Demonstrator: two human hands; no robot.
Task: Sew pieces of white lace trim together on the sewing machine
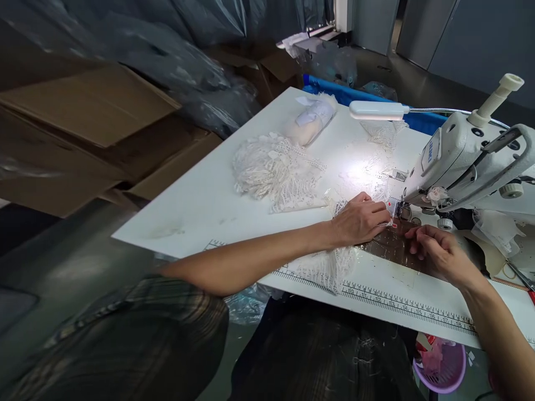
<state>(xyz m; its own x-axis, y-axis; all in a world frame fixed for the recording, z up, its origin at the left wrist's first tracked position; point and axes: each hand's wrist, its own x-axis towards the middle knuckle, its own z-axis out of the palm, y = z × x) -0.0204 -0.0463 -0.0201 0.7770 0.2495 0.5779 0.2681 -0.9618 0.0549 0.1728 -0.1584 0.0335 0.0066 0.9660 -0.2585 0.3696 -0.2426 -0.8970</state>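
My left hand [363, 220] is closed on a piece of white lace [328, 270], just left of the needle area of a white sewing machine [453, 153]. The lace passes beneath my left wrist and hangs toward the table's front edge. A small red tip shows beside the left fingertips. Right of there, over the brown machine bed plate [388, 248], my right hand [437, 250] has its fingers curled together. Whatever they may pinch is too small to make out. Behind my left hand lies a pile of white lace [267, 167] on the white table [192, 206].
A wrapped pale bundle [313, 120] lies at the back of the table. A lit lamp [378, 110] hangs over the work. Red-handled scissors [522, 278] lie far right. Cardboard boxes [83, 111] stand left, and a purple basket [443, 373] is below the front edge.
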